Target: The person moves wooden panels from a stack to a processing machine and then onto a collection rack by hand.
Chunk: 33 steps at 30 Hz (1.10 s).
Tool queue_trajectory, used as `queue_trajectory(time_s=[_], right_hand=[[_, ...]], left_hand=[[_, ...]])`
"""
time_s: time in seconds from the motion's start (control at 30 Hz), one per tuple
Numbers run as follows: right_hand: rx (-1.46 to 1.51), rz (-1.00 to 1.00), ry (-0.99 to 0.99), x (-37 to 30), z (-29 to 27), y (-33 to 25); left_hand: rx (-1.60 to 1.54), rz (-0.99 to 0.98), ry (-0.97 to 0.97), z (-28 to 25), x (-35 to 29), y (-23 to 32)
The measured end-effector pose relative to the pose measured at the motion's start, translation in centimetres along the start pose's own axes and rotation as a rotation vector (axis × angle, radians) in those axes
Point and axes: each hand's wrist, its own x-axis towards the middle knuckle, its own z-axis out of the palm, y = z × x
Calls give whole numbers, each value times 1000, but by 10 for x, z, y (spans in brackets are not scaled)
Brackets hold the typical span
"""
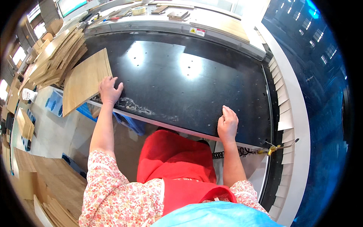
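A light wood-grain panel (87,81) lies at a slant at the left end of the black tabletop (166,87), its near corner overhanging the front edge. My left hand (109,90) grips the panel's right edge, fingers bent and thumb apart toward the black surface. Farther right, my right hand (228,124) rests low over the tabletop near its front edge. Its fingers are curled in, and whatever they may hold is hidden.
Behind the panel a stack of wooden boards (56,56) leans unevenly. Tape (138,10) and small wood pieces (178,15) lie on the far ledge. At right are an air gun (271,150) on a coiled hose, pale overlapping flaps (285,125) and a dark blue panel (325,113).
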Motion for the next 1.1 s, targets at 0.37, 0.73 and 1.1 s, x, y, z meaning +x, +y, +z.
queue_trajectory(time_s=[0.37,0.73,1.1], right_hand=[[1,21,-23,-2,-3,-3],[57,16,27,-3,-4,-2],[244,-7,-1,16,-3,7]], left_hand=[[20,60,-232,-6,-23,45],[5,181,-213,2,-36,139],[-74,239,-172,6,-41,162]])
